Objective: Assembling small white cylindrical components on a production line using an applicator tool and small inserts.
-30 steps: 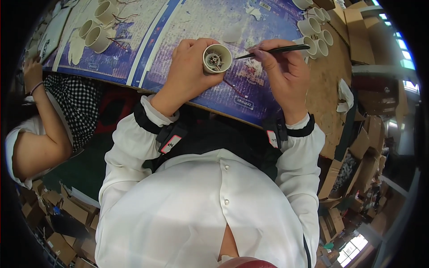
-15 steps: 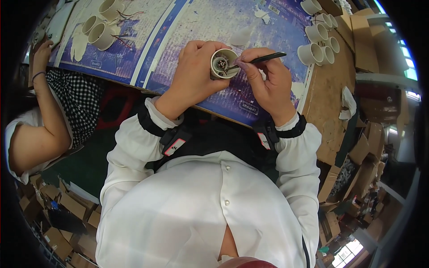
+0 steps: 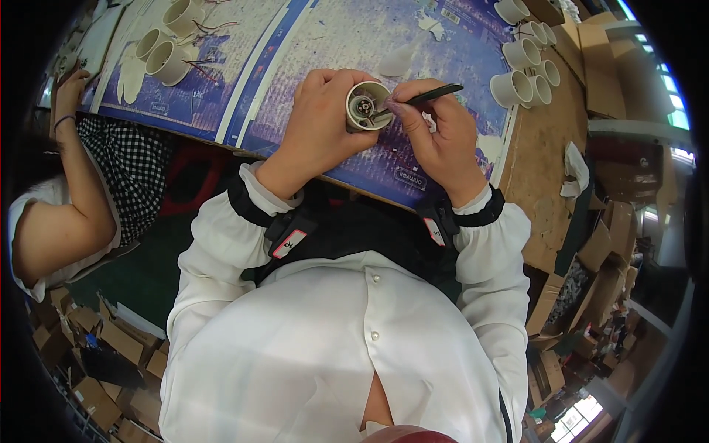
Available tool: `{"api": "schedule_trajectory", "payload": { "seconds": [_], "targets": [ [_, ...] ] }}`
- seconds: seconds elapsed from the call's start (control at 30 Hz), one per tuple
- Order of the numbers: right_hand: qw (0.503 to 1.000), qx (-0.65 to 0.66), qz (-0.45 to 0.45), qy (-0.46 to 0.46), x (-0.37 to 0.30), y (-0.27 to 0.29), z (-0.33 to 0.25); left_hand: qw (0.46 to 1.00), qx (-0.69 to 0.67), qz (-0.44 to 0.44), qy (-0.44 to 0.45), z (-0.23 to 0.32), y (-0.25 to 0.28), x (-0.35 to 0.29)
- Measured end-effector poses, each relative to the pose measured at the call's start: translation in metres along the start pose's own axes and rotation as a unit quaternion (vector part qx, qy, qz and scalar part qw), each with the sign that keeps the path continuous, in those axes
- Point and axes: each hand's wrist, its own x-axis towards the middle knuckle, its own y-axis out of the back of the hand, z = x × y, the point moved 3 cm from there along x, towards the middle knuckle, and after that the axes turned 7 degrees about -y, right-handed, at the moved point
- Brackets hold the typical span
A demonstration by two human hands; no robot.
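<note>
My left hand (image 3: 323, 118) is wrapped round a white cup-shaped housing (image 3: 379, 94), its open mouth tilted up toward me. Inside it sits a round metal part (image 3: 363, 107), perhaps a small motor. Between the thumb and fingers of my right hand (image 3: 442, 136) is a slim black tool (image 3: 436, 94), tweezers by its look. Its thin metal tip reaches into the housing beside the round part; what exactly the tip touches is too small to tell.
Several similar white cups (image 3: 511, 88) stand at the right edge of the table. More cups with wires (image 3: 168, 63) are at the far left. A white scrap (image 3: 396, 60) lies beyond my hands. A co-worker's arm (image 3: 81, 166) is at the left, and cardboard boxes (image 3: 122, 341) lie below.
The black tool has shifted slightly left and its handle end sits a little lower. My right hand moved a little left with it. My left hand still grips the housing.
</note>
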Motion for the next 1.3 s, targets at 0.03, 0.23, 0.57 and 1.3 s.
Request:
{"api": "schedule_trajectory", "payload": {
  "seconds": [0.03, 0.23, 0.57, 1.3],
  "targets": [
    [1.000, -0.011, 0.003, 0.003, 0.0003, -0.0001, -0.0008, 1.000, 0.000, -0.001, 0.002, 0.0001, -0.0002, 0.0000],
    [1.000, -0.010, -0.020, -0.007, 0.0017, -0.0012, -0.0039, 1.000, -0.001, -0.009, 0.009, 0.0011, 0.0008, 0.0012],
    [0.999, 0.032, -0.004, -0.019, 0.0007, -0.0026, -0.0008, 1.000, 0.003, 0.000, -0.002, 0.0029, 0.0011, 0.0016],
    [0.999, 0.015, 0.029, -0.026, -0.0028, -0.0063, 0.0033, 1.000, 0.019, 0.016, -0.002, 0.0010, -0.0019, -0.0012]
  ]
}}
